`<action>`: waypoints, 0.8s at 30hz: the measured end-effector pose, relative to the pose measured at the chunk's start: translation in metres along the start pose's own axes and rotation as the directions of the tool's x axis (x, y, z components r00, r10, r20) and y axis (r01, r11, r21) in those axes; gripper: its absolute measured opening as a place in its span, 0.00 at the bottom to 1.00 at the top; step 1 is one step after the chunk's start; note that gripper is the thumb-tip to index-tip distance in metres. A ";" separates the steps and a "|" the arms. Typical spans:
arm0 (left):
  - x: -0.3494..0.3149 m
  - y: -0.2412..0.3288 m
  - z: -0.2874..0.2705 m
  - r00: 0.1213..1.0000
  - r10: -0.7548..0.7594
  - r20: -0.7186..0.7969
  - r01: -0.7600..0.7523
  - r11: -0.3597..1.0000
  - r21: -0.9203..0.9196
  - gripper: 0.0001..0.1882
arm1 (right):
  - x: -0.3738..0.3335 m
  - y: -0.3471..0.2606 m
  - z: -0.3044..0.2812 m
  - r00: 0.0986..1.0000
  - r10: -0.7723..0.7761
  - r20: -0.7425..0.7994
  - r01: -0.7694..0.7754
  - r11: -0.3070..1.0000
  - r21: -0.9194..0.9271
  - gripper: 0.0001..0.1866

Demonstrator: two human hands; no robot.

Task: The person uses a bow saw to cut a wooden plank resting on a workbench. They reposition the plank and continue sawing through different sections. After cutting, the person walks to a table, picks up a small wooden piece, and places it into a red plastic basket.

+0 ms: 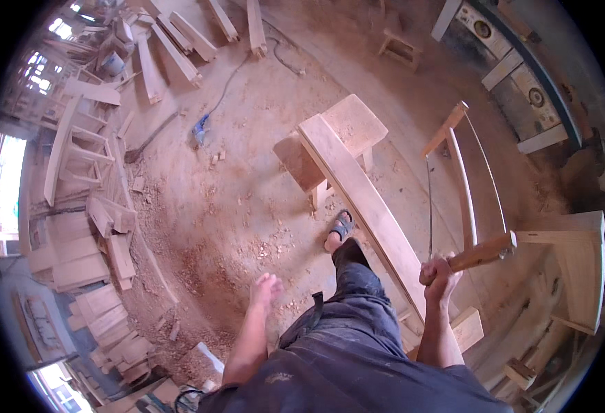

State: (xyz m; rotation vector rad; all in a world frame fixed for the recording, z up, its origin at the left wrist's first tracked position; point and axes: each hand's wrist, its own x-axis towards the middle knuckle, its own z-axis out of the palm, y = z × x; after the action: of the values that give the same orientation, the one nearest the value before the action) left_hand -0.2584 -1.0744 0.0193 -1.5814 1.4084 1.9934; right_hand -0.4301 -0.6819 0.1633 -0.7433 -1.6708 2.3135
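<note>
Right hand (441,272) clenched on the wooden frame saw (464,186) at centre right, left hand (266,288) empty and loose; the long plank (364,199) wants steadying, blade kept square.

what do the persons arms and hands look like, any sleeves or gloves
Both forearms are bare: no long sleeves, no gloves, no watch or rings that the picture shows. The left hand and right hand are uncovered. Dark blue, dusty clothing sits between the arms, and a dark sleeve edge may end near the right upper arm, though that is hard to tell.
</note>
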 end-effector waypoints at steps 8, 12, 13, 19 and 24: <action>0.121 0.242 0.153 0.958 0.160 0.237 -0.243 0.892 0.381 0.44 | 0.104 -0.019 0.090 0.933 0.332 -0.135 -0.347 0.933 -0.099 0.11; 0.202 0.327 0.229 0.846 0.292 0.447 -0.520 0.637 0.569 0.50 | 0.115 0.000 0.103 0.872 0.413 -0.264 -0.448 0.889 -0.089 0.10; 0.225 0.344 0.241 0.799 0.313 0.514 -0.598 0.505 0.622 0.52 | 0.114 0.002 0.115 0.858 0.403 -0.318 -0.459 0.879 -0.126 0.10; 0.325 0.410 0.329 0.795 0.024 0.607 -0.604 0.128 0.786 0.61 | 0.119 0.031 0.158 0.758 0.326 -0.565 -0.401 0.916 -0.009 0.10; 0.357 0.396 0.350 0.634 -0.372 0.678 -0.455 0.529 0.716 0.67 | 0.098 0.049 0.214 0.556 0.255 -0.791 -0.426 0.905 -0.008 0.15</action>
State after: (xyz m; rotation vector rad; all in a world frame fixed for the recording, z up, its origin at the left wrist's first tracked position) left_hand -0.8842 -1.1318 -0.0896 -0.1241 1.5755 1.2378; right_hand -0.6139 -0.8343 0.1411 -1.9371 -1.3846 1.5493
